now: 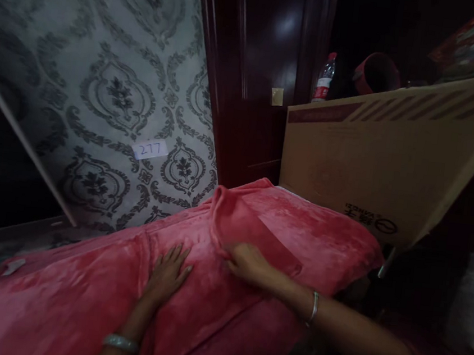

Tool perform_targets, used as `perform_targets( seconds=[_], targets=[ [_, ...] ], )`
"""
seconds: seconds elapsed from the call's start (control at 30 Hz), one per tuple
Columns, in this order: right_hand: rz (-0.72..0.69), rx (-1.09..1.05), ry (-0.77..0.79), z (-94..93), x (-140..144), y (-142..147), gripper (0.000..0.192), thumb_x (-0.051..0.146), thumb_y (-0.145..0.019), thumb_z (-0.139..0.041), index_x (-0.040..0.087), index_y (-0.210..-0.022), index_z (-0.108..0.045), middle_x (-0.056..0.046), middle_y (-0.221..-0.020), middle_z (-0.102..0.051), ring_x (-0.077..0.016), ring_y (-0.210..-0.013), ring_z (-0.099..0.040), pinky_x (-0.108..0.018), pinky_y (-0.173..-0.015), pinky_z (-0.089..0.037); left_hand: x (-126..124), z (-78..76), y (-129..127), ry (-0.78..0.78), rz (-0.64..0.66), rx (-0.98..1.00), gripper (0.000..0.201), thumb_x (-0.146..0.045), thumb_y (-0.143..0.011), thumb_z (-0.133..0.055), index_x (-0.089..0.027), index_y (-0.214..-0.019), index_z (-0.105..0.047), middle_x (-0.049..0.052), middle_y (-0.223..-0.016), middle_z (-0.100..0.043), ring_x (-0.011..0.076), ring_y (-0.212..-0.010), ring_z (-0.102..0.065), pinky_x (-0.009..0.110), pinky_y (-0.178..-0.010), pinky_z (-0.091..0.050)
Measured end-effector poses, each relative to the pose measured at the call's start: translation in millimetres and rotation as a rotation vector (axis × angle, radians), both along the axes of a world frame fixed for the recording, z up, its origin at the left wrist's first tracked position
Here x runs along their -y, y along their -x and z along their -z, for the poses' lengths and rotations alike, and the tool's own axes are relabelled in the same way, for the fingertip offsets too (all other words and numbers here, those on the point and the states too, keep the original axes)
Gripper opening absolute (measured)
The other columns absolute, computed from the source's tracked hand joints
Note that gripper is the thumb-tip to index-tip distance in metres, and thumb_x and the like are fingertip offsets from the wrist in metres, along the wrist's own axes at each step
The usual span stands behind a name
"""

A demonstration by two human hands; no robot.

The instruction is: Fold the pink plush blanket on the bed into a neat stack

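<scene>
A pink fleece garment (81, 291) lies spread over a raised surface across the lower half of the view. My left hand (166, 274) rests flat on it near the middle, fingers apart, a bangle on the wrist. My right hand (247, 262) lies on the fabric just to the right, its fingers pinching a raised fold (222, 215) of the cloth. A thin bracelet circles the right wrist.
A large cardboard box (374, 158) stands behind the garment at the right. A water bottle (324, 78) and a dark red round object (377, 73) sit beyond it. Patterned wallpaper (114, 91) bears a small label. A dark wooden door (264, 79) stands at centre.
</scene>
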State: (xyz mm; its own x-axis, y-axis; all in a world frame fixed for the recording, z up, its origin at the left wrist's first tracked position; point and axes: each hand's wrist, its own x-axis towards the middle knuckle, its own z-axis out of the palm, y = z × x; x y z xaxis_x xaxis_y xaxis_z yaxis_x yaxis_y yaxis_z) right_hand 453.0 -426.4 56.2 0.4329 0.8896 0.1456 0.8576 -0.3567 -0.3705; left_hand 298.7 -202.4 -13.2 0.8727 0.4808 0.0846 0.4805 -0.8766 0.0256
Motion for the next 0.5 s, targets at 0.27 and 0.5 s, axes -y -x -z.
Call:
perform_targets(
  seconds=[0.27,0.5],
  targets=[
    [-0.109,-0.038,-0.082,61.2,35.2,31.1,0.066,0.016,-0.078,-0.061,0.024,-0.143,-0.048,-0.009,-0.131,-0.059,-0.0232,-0.112,-0.059,-0.032,-0.091,-0.045,-5.4,-21.5,-11.4,0.522,-0.126,0.357,0.038,-0.03,-0.084,-0.061,-0.019,-0.119,-0.071,0.013,-0.146,-0.055,0.0305,-0.143,-0.04,0.046,-0.12,-0.023],
    [0.012,-0.079,-0.199,77.4,49.7,37.4,0.039,0.019,-0.077,-0.065,0.018,-0.116,-0.065,-0.011,-0.115,-0.063,-0.0275,-0.106,-0.055,-0.041,-0.093,-0.041,-15.6,-26.3,-90.7,0.942,-0.311,0.541,0.028,-0.04,-0.093,-0.059,-0.014,-0.1,-0.067,0.006,-0.091,-0.07,0.0173,-0.082,-0.067,0.033,-0.076,-0.055]
  ],
)
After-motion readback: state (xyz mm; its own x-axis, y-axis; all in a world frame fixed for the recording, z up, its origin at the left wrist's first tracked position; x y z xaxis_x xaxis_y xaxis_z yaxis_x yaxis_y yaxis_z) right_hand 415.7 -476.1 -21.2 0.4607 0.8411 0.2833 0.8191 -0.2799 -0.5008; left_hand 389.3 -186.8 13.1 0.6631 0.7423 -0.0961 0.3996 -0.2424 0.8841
